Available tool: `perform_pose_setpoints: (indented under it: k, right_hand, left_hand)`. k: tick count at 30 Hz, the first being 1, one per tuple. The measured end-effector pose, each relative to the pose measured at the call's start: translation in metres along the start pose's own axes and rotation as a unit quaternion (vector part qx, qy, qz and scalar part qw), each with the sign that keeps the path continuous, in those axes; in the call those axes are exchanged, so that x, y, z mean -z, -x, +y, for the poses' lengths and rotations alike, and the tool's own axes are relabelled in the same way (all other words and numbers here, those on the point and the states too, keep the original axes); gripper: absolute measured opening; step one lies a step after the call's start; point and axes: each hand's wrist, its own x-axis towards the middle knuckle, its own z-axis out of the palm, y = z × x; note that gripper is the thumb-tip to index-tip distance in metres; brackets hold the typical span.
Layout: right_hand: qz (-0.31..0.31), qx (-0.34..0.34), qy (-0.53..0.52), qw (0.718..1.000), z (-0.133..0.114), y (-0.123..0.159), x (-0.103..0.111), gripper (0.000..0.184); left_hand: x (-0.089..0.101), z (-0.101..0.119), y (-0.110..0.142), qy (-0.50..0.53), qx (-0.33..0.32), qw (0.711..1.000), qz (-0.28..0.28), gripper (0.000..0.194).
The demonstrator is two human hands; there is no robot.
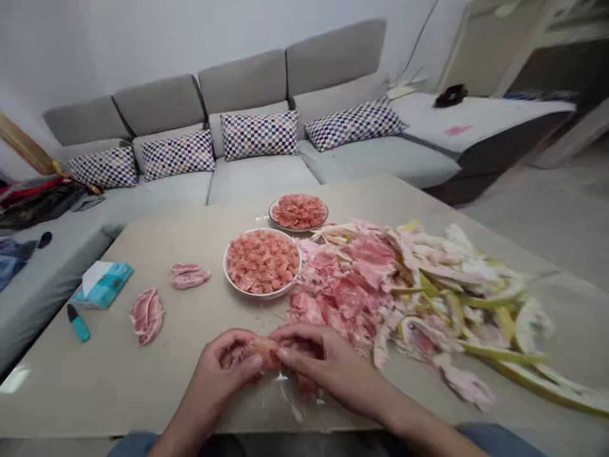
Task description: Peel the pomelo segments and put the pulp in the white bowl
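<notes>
Above the near edge of the table, my left hand [214,374] and my right hand [330,365] are closed on a pink pomelo segment [264,349], one at each end. Their fingertips almost meet over it, so much of the segment is hidden. Just beyond my hands stands a white bowl [263,296] heaped with peeled pomelo flesh [261,259]. A dark-rimmed plate [325,220] behind it holds more pink flesh. Two separate portions of pomelo segments, one nearer [147,317] and one farther [189,276], lie to the left.
A wide pile of pink membranes [349,266] and yellow-green rind strips [457,311] covers the table's right side. At the left are a blue tissue pack [105,289] and a teal-handled tool [78,324]. A grey sofa [257,181] with checkered cushions stands behind the table [190,374].
</notes>
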Motion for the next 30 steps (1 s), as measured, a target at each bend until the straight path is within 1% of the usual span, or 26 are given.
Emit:
perform_pose_setpoints:
  k: [3, 5, 8, 13, 15, 18, 20, 25, 29, 30]
  right_hand:
    - [0.053, 0.013, 0.032, 0.998, 0.000, 0.001, -0.006, 0.029]
    - [0.073, 0.033, 0.061, 0.995, 0.002, 0.001, -0.008, 0.025]
    - [0.083, 0.070, 0.116, 0.987, 0.006, 0.000, -0.009, 0.015]
    - [0.097, 0.144, 0.192, 0.966, 0.013, 0.001, -0.012, 0.017]
    - [0.095, 0.136, 0.181, 0.969, 0.013, 0.001, -0.014, 0.016]
    - [0.085, 0.083, 0.124, 0.985, 0.010, 0.001, -0.015, 0.016]
    - [0.078, 0.060, 0.097, 0.990, 0.009, 0.000, -0.016, 0.017]
    - [0.071, 0.044, 0.075, 0.994, 0.011, -0.002, -0.017, 0.017]
    - [0.085, 0.035, 0.067, 0.993, 0.014, -0.002, -0.019, 0.033]
    - [0.092, 0.039, 0.075, 0.992, 0.014, -0.002, -0.019, 0.033]
  left_hand:
    - [-0.005, 0.010, 0.003, 0.010, -0.019, 1.000, -0.016, 0.021]
    - [-0.007, 0.012, 0.003, 0.018, -0.018, 1.000, -0.018, 0.024]
    - [-0.008, 0.007, 0.002, 0.027, -0.003, 1.000, -0.003, 0.031]
    - [-0.008, -0.002, -0.001, 0.022, 0.022, 0.999, 0.034, 0.033]
    - [-0.009, -0.002, -0.002, 0.022, 0.026, 0.999, 0.043, 0.033]
    - [-0.009, -0.001, -0.002, 0.029, 0.030, 0.998, 0.048, 0.034]
    - [-0.009, 0.000, -0.002, 0.036, 0.029, 0.998, 0.050, 0.034]
    - [-0.007, -0.003, -0.003, 0.032, 0.011, 0.998, 0.059, 0.032]
    - [-0.007, -0.004, -0.002, 0.016, -0.003, 0.998, 0.069, 0.029]
    - [-0.007, -0.004, -0.002, 0.012, -0.006, 0.998, 0.068, 0.028]
